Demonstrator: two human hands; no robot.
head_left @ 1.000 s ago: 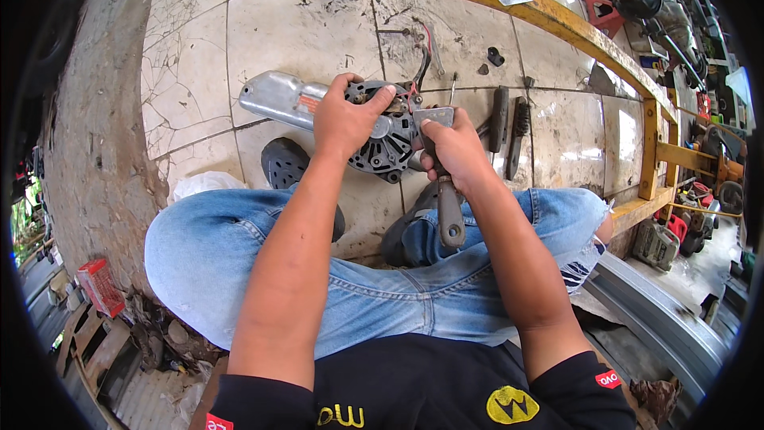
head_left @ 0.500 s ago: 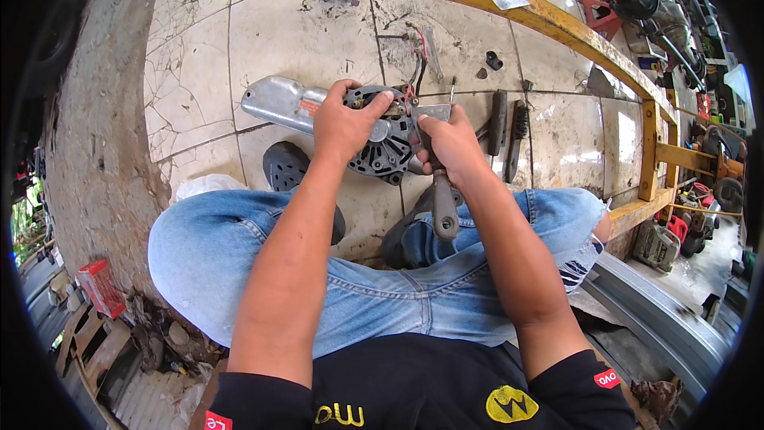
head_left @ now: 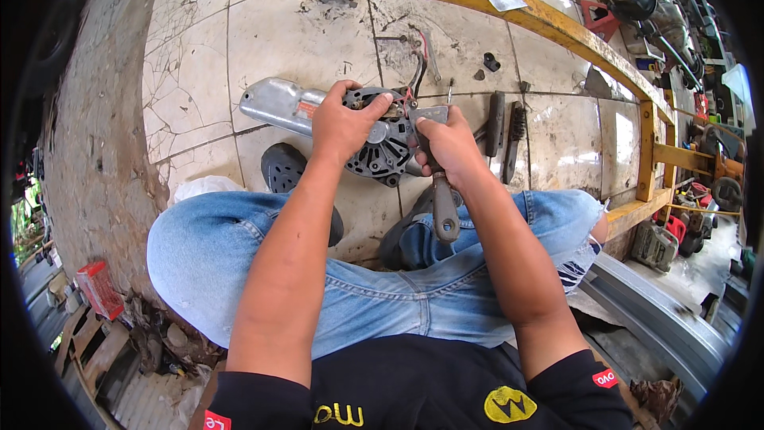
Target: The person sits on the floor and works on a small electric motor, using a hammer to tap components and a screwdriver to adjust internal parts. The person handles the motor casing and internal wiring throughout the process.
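Note:
My left hand is closed over the near-left edge of an electric motor unit on the tiles. That unit has a long silver metal housing at its left and a round black slotted end. Its thumb lies across the black rim. My right hand is wrapped round a scraper-like tool whose grey-brown handle, with a hole in its end, points toward me. Under my right thumb the tool's flat grey head lies against the unit's right side; the contact edge is hidden. Red and dark wires run from the unit's far side.
To the right lie a dark wire brush and a dark handled tool. Small black parts and a thin wrench sit beyond. A yellow metal frame crosses the far right. My shoes flank the near floor.
Both hands keep their grips and the unit stays in place. The whole view has shifted very slightly; nothing was taken up or let go.

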